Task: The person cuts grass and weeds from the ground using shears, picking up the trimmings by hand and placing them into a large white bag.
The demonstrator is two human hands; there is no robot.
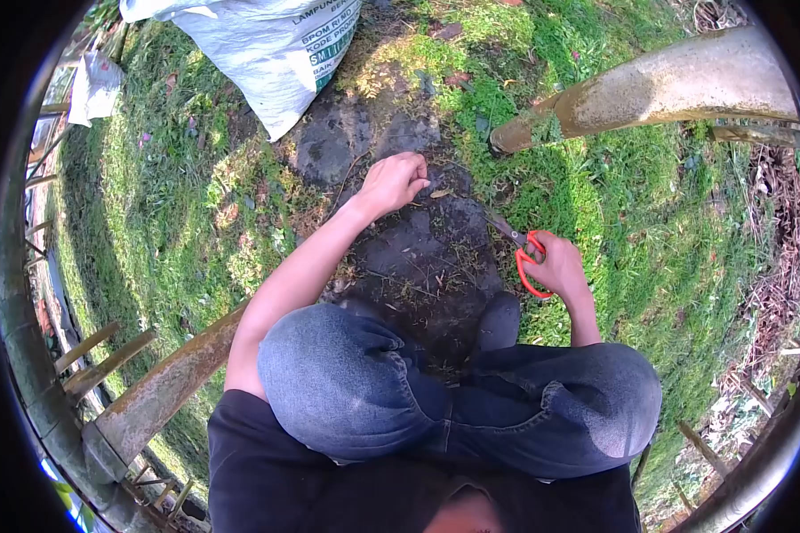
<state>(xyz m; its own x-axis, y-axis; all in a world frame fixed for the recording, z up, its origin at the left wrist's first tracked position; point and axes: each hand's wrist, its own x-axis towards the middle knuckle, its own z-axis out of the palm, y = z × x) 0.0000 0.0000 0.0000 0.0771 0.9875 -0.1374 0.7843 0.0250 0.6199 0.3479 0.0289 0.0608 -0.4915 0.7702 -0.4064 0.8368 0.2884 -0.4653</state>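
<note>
My right hand (562, 266) grips a pair of scissors (521, 265) by its orange-red handles. The dark blades point up and left over the edge where grass meets the paving. My left hand (395, 184) is held over the dark stone paving (409, 244), its fingers curled together in a pinch. What sits between those fingertips, if anything, is too small to make out. Bits of grass and dry stems lie scattered on the stones below both hands.
A white printed sack (258, 58) stands on the ground ahead, left of centre. A thick pale post (658, 84) slants in from the upper right, and another post (169, 382) is at lower left. Green grass (178, 258) borders the paving; dry twigs (773, 240) lie far right.
</note>
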